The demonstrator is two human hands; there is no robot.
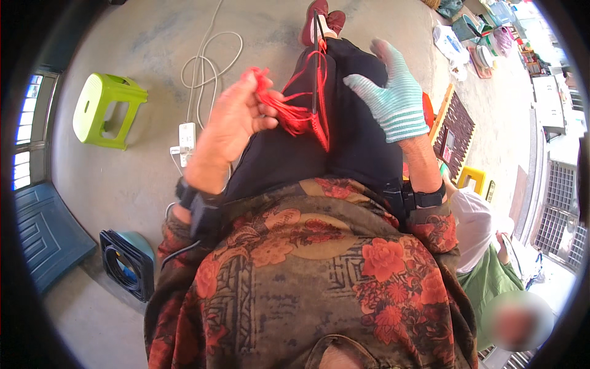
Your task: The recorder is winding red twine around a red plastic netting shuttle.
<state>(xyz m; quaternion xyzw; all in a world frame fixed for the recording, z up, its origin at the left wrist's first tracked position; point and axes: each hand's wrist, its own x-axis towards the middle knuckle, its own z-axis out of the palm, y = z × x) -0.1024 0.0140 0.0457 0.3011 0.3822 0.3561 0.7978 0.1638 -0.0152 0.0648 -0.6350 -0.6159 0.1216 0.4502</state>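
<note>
My bare left hand (236, 120) is closed around one end of a bundle of red yarn (294, 118), held above my left thigh. From there the strands run right to a thin black rod (315, 77) lying lengthwise over my lap. Loops of the yarn wrap the rod and hang below its near end. My right hand (393, 98) wears a teal and white striped glove. Its thumb and fingers are spread above my right thigh, apart from the yarn, with nothing in them. The rod's far end reaches toward my maroon shoes (322, 21).
On the floor at left are a lime-green stool (93, 111), a white power strip (187, 136) with a looped cable, and a black-rimmed bin (128, 264). A brown slatted rack (462, 123) and a seated person in green (491, 273) are close at right.
</note>
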